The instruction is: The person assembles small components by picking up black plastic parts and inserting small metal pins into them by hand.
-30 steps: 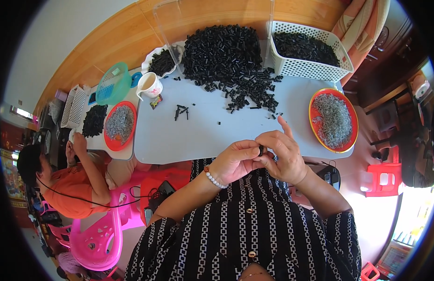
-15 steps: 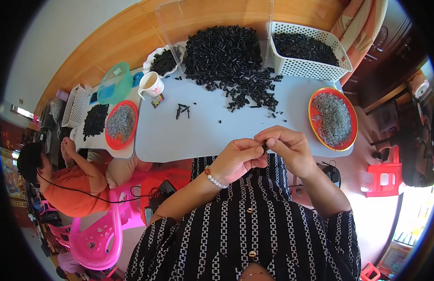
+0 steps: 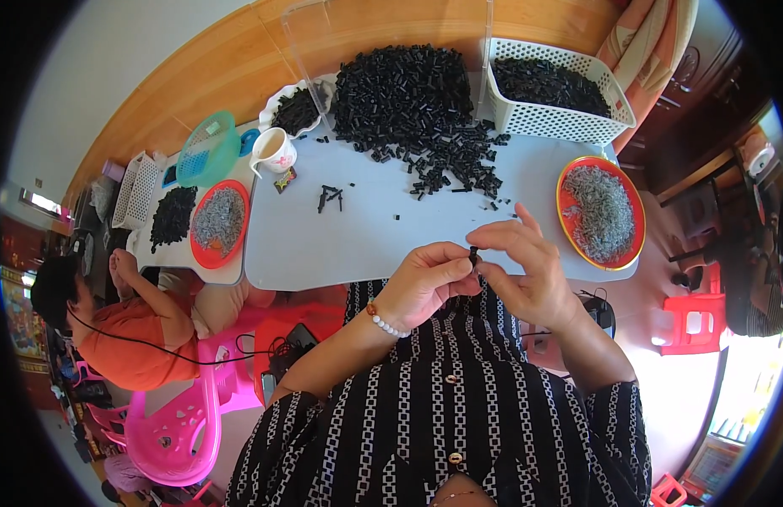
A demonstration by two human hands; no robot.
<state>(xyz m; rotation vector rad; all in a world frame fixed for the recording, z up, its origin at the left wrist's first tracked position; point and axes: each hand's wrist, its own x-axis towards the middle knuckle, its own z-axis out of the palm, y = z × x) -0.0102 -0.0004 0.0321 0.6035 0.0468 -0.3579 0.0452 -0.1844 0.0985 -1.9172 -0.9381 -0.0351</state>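
Observation:
Just past the table's near edge, my left hand (image 3: 427, 286) pinches a small black plastic piece (image 3: 473, 256) between thumb and fingers. My right hand (image 3: 533, 275) meets it there, index finger and thumb closed at the piece while another finger lifts away. Part of the piece is covered by fingertips. Several slim black pieces (image 3: 330, 198) lie on the grey table (image 3: 324, 249) ahead of my left hand. Beyond my hands rises a large heap of short black tubes (image 3: 404, 93), with strays spilling toward me.
At right stands a red plate (image 3: 632, 253) of small metallic-looking parts, behind it a white basket (image 3: 569, 124) of black pieces. A cup (image 3: 275, 154), a green basket (image 3: 207, 156) and another red plate (image 3: 212, 259) stand leftward. A person in orange (image 3: 146, 334) sits at left.
My right hand's fingers have spread and risen, one finger now lifted. The black piece shows more upright between my fingertips. My left hand has barely moved.

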